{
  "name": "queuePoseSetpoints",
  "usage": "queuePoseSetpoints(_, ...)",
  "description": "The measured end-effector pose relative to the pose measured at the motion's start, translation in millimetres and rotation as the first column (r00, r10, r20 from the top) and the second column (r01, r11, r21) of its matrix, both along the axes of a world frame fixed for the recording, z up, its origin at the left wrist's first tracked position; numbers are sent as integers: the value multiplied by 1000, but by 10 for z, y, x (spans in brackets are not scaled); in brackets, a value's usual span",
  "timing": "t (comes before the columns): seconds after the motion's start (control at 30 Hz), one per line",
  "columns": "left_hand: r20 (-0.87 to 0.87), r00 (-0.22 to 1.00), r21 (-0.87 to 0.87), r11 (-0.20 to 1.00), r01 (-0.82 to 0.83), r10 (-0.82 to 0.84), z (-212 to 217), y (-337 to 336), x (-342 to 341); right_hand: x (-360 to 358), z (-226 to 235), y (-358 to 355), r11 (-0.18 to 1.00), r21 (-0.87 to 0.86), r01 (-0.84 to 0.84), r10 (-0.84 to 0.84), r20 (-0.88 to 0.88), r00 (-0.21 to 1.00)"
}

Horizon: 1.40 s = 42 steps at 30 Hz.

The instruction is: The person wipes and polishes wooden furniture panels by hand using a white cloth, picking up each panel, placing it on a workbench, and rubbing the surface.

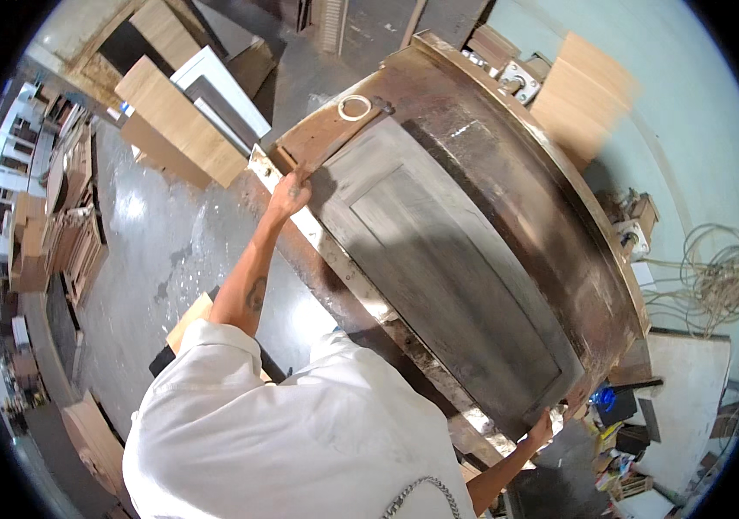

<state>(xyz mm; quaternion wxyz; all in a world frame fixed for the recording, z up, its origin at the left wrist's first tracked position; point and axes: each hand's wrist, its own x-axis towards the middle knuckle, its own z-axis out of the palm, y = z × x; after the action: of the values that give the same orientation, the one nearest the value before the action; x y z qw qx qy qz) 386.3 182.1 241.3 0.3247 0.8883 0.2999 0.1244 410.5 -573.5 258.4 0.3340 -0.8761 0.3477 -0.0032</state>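
A grey-washed wooden cabinet door (pixel 447 268) with a recessed centre panel lies across a brown, stained machine bed (pixel 508 208). My left hand (pixel 292 190) is closed at the door's upper left corner, by the bed's front rail; its fingertips are partly hidden. At the opposite, lower right end, my right hand (pixel 543 429) has its fingers closed around the door's near corner. A shadow falls over the door's middle.
A pale ring (pixel 355 108) lies on the bed beyond the door's left end. Boards (pixel 183 121) lean together at the upper left. A coiled hose or cable (pixel 720 277) hangs on the right wall. Mixed clutter (pixel 620 441) fills the floor at lower right.
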Motion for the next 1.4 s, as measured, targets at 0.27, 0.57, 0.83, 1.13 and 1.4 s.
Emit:
queuePoseSetpoints(0.27,45,999,-152,988,-22,29,19,-32,-41,105,-201,-572,931,-198,-308,256,-248,934)
queuePoseSetpoints(0.57,-49,844,-484,726,-488,534,-148,-1081,-8,1780,125,2370,594,-450,-667,714,-87,694)
queuePoseSetpoints(0.83,168,675,-604,616,-505,718,-224,-1066,320,2736,119,6048,15,93,-996,999,-47,10)
queuePoseSetpoints(1.13,152,694,-618,615,-489,704,-423,-1092,210,2678,284,6703,-4,244,-970,956,-284,-76)
queuePoseSetpoints(1.4,37,670,-549,575,-606,741,-250,-1101,239,2790,174,6607,58,190,-980,937,-349,-12)
